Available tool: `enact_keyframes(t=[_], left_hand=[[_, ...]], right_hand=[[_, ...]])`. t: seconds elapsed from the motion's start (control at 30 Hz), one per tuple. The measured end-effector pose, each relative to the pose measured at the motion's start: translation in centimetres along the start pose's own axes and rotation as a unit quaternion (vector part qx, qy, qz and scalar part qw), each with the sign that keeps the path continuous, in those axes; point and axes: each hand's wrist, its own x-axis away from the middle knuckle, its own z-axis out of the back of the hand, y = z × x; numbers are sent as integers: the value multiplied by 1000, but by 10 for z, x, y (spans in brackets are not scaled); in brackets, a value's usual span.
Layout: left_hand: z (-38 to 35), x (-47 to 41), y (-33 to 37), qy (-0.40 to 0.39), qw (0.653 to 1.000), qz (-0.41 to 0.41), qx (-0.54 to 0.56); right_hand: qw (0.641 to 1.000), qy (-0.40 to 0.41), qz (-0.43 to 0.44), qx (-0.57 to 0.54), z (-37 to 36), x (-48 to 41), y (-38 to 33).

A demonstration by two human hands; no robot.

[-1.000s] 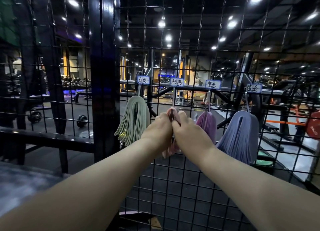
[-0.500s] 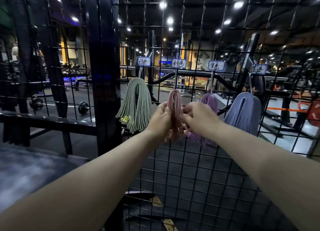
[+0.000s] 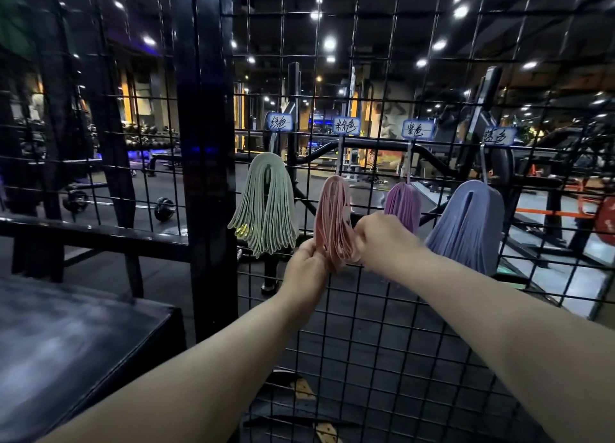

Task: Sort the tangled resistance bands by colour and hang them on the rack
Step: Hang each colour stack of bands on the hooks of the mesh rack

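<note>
Plainly, on my feed, four small white tags with blue borders were clipped along the black wire-grid rack [image 3: 366, 309], each carrying handwritten Chinese characters. The green tag [image 3: 280, 122] read 绿色, the pink tag [image 3: 346, 126] 粉色, the purple tag [image 3: 418, 130] 紫色 and the blue tag [image 3: 498, 136] 蓝色, though that last one was blurred and I read it less surely. Below each tag hung a bundle of flat, rubbery loop bands, draped over its hanger so the strips fanned out like a skirt with rounded lower ends. The green bands [image 3: 266, 203] made a wide pale bell on the far left, and the pink bands [image 3: 334, 216] formed a narrower, matte sheaf next to them. The purple bands [image 3: 402, 203] were the smallest bunch, and the blue bands [image 3: 469, 223] the broadest, hanging from a thin metal hook [image 3: 484, 163]. I watched both hands work on the pink bundle. The left hand [image 3: 307, 263] pinched the lower left ends of the strips, and the right hand [image 3: 382, 239] had its fingers curled around the bundle's right edge, partly covering the bottom of the purple bunch. A thick, glossy black post [image 3: 206, 143] framed the grid on its left. A dark bench [image 3: 66, 336] with a dull, smeared sheen sat at the lower left.
</note>
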Motion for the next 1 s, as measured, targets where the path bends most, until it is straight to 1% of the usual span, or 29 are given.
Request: enact_keyframes(t=[0.13,0.27,0.4,0.53,0.67,0.73,0.8,0.93,1.0], left_hand=[[4,1,2,26,999,18,-24],[3,6,8,29,999,29,-27],[1,11,10,10,999,35,-9],[1,20,11,-10,999,33,5],[0,22,9,-20,999,37,-9],[2,19,4,-2,999,39,-19],[3,14,-4,37,998,50,-17],[1,7,-9,93,993,66,22],[1,8,-8,105,991,74,47]], right_hand=[[1000,-18,-18,-11,0,5,-1],[999,-22,-26,-1,-4,9,-2],[999,-30,-24,-15,-9,9,-3],[997,-47,-10,-63,-9,11,-2],[999,-29,-9,-29,-8,13,-4],[1000,-10,-23,-5,-8,13,-6],[999,-3,-38,9,-9,14,-6],[998,-15,-54,-1,-6,15,-3],[998,-23,-62,-9,-4,16,-3]])
